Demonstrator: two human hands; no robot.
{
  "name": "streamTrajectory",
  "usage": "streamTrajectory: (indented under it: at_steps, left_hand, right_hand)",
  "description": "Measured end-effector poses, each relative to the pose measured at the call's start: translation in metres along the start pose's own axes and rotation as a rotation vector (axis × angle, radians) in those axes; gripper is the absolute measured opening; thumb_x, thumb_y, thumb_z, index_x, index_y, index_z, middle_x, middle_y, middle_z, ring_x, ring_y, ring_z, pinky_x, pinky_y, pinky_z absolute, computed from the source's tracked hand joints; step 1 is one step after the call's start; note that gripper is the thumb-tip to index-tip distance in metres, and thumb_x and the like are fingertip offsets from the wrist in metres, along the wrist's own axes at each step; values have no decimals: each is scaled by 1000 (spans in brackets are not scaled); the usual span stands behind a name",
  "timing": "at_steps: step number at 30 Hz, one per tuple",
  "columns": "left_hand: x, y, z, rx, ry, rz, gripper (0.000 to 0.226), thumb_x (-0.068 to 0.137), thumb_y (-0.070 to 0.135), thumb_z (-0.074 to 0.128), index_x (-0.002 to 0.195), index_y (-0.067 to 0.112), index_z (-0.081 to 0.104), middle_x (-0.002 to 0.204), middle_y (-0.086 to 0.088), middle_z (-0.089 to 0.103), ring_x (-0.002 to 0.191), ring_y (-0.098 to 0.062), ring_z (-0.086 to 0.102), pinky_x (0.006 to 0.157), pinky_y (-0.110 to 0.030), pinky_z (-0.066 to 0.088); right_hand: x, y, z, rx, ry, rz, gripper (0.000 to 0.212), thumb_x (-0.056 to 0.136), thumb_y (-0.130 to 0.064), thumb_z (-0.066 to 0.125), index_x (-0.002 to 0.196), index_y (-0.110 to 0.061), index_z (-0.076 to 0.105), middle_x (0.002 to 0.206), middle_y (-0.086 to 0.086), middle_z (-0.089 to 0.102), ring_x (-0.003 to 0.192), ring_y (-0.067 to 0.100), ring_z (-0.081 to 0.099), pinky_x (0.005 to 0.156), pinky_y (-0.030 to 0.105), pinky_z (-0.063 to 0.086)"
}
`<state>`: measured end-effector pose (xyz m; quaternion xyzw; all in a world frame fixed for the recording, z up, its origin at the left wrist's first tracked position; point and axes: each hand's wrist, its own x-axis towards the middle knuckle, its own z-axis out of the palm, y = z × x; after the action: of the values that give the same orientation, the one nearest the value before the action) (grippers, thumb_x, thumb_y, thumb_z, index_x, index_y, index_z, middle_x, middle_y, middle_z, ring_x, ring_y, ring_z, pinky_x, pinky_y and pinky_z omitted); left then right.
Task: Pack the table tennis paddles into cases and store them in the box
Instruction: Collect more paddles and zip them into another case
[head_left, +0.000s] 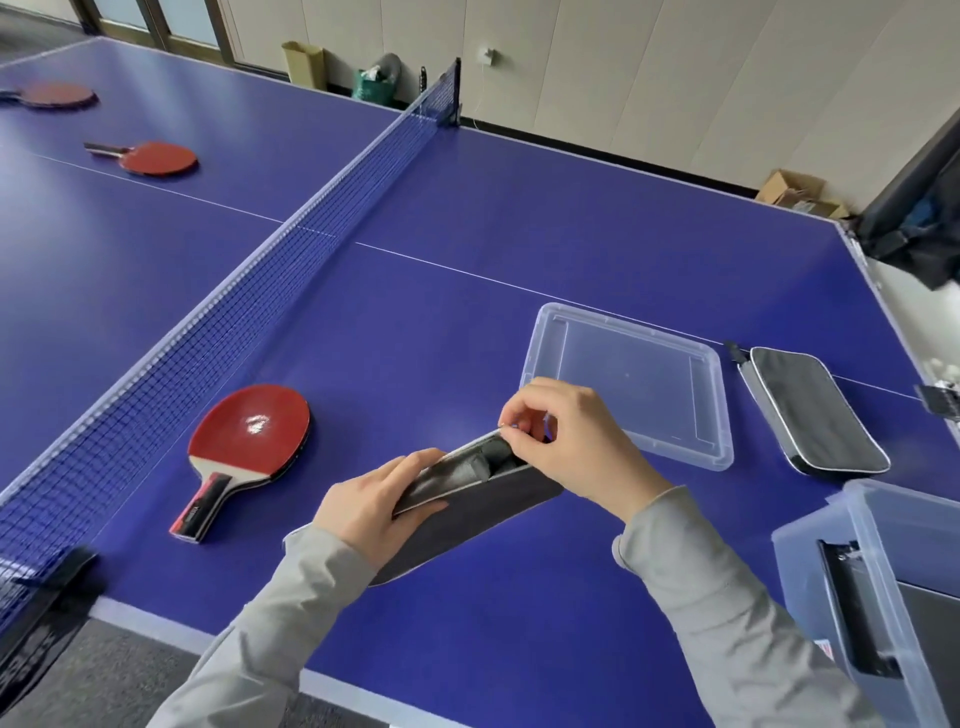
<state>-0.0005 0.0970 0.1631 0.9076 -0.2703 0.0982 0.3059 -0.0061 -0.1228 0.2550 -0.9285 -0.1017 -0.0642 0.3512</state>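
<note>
A black paddle case (467, 512) stands on its edge in front of me, partly unzipped along the top. My left hand (374, 506) grips its near end. My right hand (566, 441) pinches the zipper pull at the far end of the opening. A red paddle (249, 441) lies flat on the blue table (467, 270) to the left, handle toward me, seemingly stacked on another. A second black case (815, 413) lies closed at the right. The clear storage box (878, 587) stands at the lower right edge with a dark case inside.
The clear box lid (626, 382) lies flat behind my right hand. The net (249, 306) runs diagonally across the table. Beyond it lie two more red paddles (156, 157), (57, 95). Cardboard boxes and a bin stand by the far wall.
</note>
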Motion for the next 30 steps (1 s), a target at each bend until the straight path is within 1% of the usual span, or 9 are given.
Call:
streamTrajectory:
  at_steps: [2, 4, 10, 14, 18, 20, 23, 27, 30]
  left_hand:
    - [1, 1, 1, -73, -21, -50, 38, 80, 54, 56, 113, 42, 42, 98, 16, 69, 77, -10, 62, 66, -22, 48]
    - [1, 3, 3, -123, -46, -104, 40, 82, 48, 64, 115, 43, 44, 100, 19, 67, 82, -17, 65, 71, -23, 47]
    - [6, 11, 2, -214, -74, -193, 41, 79, 41, 70, 110, 46, 44, 89, 25, 61, 79, -15, 64, 74, -28, 49]
    - [12, 13, 1, -391, -26, -292, 42, 75, 28, 77, 99, 49, 50, 79, 22, 65, 74, -2, 60, 71, -8, 43]
    - [22, 12, -7, -685, 31, -411, 33, 75, 15, 76, 91, 38, 59, 68, -1, 64, 61, -8, 51, 64, -19, 45]
    - [26, 12, -10, -820, 54, -468, 28, 78, 9, 72, 91, 32, 61, 65, 1, 66, 60, -10, 54, 60, -18, 46]
    - [32, 12, -13, -986, 81, -578, 27, 82, 3, 66, 91, 29, 64, 65, 0, 70, 58, -10, 63, 55, -18, 52]
    - [35, 12, -11, -1098, 76, -714, 17, 84, 11, 64, 97, 21, 67, 70, -5, 73, 60, -16, 67, 55, -24, 56]
    - [39, 13, -9, -1131, 95, -772, 14, 84, 15, 64, 98, 18, 66, 69, -5, 72, 58, -16, 67, 56, -25, 57]
  right_hand:
    - [-3, 3, -1, 29, 131, 8, 10, 80, -7, 67, 74, -14, 62, 66, -11, 58, 60, 5, 54, 60, 7, 38]
    - [-6, 10, -4, 108, 227, 98, 15, 79, -10, 69, 72, -19, 60, 62, -14, 59, 58, 1, 55, 59, 7, 40]
    - [-11, 41, -15, 180, 320, 254, 12, 79, -10, 70, 76, -17, 61, 65, -5, 65, 59, 6, 59, 61, 15, 48]
    - [-16, 61, -23, 190, 346, 294, 16, 79, -6, 69, 77, -20, 62, 65, 1, 66, 60, 18, 62, 62, 21, 51]
    - [-19, 79, -32, 240, 369, 379, 11, 80, -6, 70, 73, -13, 70, 65, 2, 69, 60, 21, 65, 61, 30, 54]
    - [-21, 85, -35, 272, 359, 407, 8, 81, -8, 70, 75, -13, 72, 64, 3, 70, 58, 24, 64, 59, 33, 55]
    - [-24, 90, -39, 289, 345, 396, 10, 81, -9, 69, 75, -15, 73, 60, -1, 68, 51, 12, 58, 54, 26, 52]
    - [-25, 89, -40, 238, 316, 341, 15, 81, -10, 71, 70, -20, 70, 54, -1, 64, 46, 10, 58, 49, 17, 48]
    - [-29, 88, -38, 147, 279, 269, 13, 80, -5, 69, 71, -13, 69, 56, 2, 65, 50, 17, 62, 55, 26, 54]
